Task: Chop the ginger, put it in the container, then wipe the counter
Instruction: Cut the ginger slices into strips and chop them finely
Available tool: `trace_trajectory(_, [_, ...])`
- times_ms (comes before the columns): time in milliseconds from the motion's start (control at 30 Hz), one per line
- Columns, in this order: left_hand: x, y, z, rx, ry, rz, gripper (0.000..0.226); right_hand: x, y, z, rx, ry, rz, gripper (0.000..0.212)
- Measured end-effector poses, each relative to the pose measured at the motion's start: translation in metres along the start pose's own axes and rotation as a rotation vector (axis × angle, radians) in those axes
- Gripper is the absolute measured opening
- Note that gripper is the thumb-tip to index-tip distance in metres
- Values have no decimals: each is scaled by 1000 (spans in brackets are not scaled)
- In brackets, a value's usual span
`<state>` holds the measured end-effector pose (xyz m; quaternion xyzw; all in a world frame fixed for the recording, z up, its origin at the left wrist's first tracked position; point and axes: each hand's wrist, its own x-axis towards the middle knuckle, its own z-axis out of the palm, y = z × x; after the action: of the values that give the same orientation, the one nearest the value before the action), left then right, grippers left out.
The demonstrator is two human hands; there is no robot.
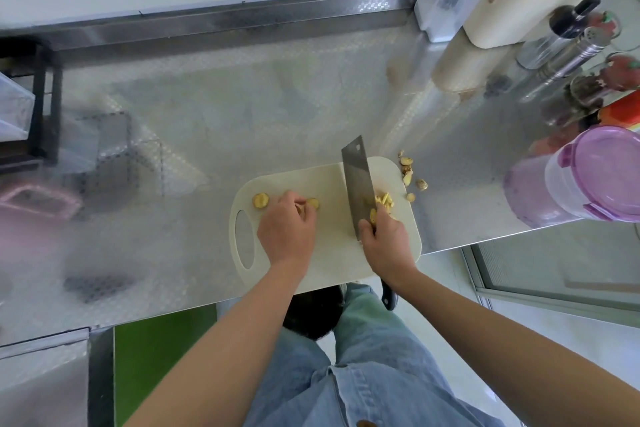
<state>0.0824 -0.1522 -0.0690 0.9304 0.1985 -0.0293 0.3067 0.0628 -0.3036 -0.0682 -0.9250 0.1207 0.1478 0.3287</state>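
Steel worktop (pixel 242 107) with a cream cutting board (pixel 332 253) at its front edge and a purple-lidded container (pixel 588 177) at its right edge. Right hand (pixel 386 243) grips a cleaver (pixel 358 184) beside chopped ginger (pixel 385 200); left hand (pixel 287 229) pinches a ginger slice (pixel 313 203) on the board.

At one o'clock I see a cream caddy (pixel 512 17) stuffed with packets. Just beside it, toward two o'clock, are steel bottles (pixel 568 59) and strawberry-topped jars (pixel 621 73). A black rack (pixel 43 97) stands at nine o'clock, a green panel (pixel 156 357) at seven.
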Motion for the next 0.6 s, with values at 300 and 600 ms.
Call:
trace_trajectory(300, [25, 6, 3, 348, -95, 139, 15, 3, 0, -3, -41, -41, -44, 43])
trace_trajectory(600, [19, 16, 5, 55, -175, 131, 8, 4, 0, -11, -56, -69, -80, 37])
